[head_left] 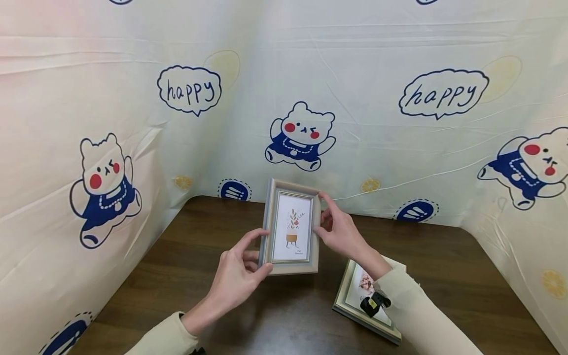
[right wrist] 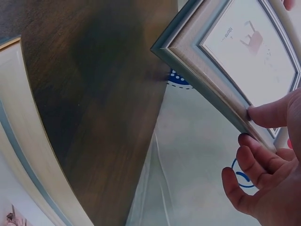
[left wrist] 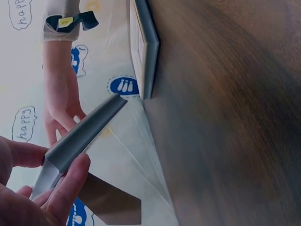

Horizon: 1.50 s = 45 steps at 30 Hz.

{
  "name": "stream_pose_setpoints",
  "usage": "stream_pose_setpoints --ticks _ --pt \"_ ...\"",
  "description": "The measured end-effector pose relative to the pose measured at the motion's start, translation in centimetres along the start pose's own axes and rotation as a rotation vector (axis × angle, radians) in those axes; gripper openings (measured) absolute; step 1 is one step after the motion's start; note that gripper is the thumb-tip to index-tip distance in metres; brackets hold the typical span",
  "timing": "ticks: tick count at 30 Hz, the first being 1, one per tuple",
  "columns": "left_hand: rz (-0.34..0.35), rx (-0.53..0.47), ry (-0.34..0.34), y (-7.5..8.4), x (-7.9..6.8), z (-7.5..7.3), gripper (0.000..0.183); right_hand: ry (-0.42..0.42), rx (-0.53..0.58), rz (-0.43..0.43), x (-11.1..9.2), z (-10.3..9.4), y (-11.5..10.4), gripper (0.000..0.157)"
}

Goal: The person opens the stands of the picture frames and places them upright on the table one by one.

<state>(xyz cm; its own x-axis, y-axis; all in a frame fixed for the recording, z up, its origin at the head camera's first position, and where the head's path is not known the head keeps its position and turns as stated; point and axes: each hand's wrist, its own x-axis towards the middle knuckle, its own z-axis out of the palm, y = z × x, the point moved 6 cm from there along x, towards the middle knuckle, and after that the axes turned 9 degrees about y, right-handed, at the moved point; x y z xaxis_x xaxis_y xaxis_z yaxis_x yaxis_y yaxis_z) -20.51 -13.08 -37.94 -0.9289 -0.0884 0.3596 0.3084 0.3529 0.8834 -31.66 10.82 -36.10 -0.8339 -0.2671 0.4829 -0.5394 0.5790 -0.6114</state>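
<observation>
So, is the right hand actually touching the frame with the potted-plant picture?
Touching. The right wrist view shows it: the thumb of the right hand lies on the border of the potted-plant frame.

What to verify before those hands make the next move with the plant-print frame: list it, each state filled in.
1. Left hand grips the plant-print frame at its left edge: ok.
2. Right hand pinches the opposite edge: ok.
3. Plant-print frame held clear of the table: ok.
4. Second frame lying face up, apart from the held one: ok.
5. Right sleeve clear of the second frame: cannot tell; it overlaps it in the head view.
6. Brown panel behind the held frame firmly fixed: cannot tell.
</observation>
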Motion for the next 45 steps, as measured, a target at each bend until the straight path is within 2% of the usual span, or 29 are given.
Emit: stream_pose_setpoints --ticks 11,22,38,45 --pt "-0.015 0.044 -0.060 -1.1 0.5 -0.2 0.079 0.031 0.007 -0.003 -0.4 -0.2 -0.2 0.083" --pt "-0.080 0.094 -0.058 -2.1 0.7 -0.4 0.086 0.051 0.005 -0.021 -0.5 0.1 -0.3 0.084" --pt "-0.096 0.094 -0.086 -3.3 1.4 -0.5 0.092 0.081 -0.052 -0.029 -1.1 0.5 -0.7 0.084" --pt "-0.095 0.130 -0.079 -3.7 1.7 -0.7 0.090 0.094 -0.053 -0.024 -1.3 0.8 -0.8 0.082"
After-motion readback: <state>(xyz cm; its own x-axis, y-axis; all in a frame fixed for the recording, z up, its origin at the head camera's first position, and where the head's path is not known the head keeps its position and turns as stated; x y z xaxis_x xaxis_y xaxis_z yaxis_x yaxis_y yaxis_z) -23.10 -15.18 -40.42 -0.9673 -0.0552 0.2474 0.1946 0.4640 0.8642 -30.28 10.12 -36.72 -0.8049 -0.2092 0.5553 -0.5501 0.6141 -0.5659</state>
